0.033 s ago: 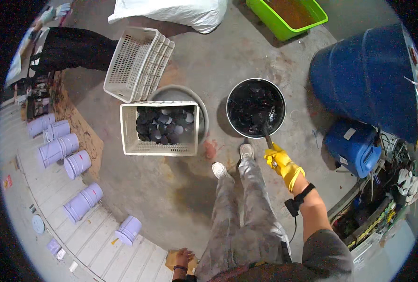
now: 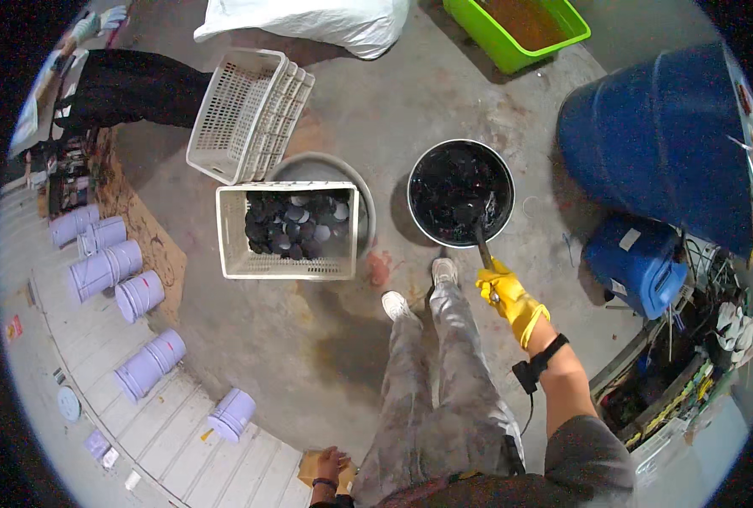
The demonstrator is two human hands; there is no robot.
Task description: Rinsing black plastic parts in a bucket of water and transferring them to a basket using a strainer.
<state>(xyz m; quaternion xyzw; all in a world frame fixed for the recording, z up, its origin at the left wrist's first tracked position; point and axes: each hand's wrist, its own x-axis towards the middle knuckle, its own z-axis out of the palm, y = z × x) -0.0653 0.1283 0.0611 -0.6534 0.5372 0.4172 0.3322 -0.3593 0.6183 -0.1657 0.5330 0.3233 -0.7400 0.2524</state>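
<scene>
yellow-gloved right hand (image 2: 505,292) is closed around a stirring tool handle (image 2: 483,251) dipping into the round black tub (image 2: 460,193) of dark discs. left hand (image 2: 329,466) is curled on a small brown box (image 2: 315,468) at hip. suggest slow strokes, tool kept low, to avoid splashing.

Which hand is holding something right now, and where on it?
The right hand, in a yellow glove, grips the upper handle of a tool dipped in the black basin. Left hand's hold cannot be told.

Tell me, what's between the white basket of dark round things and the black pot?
In the head view, only bare grey floor separates the white basket from the black pot; the grey basin under the basket pokes out that way.
</scene>
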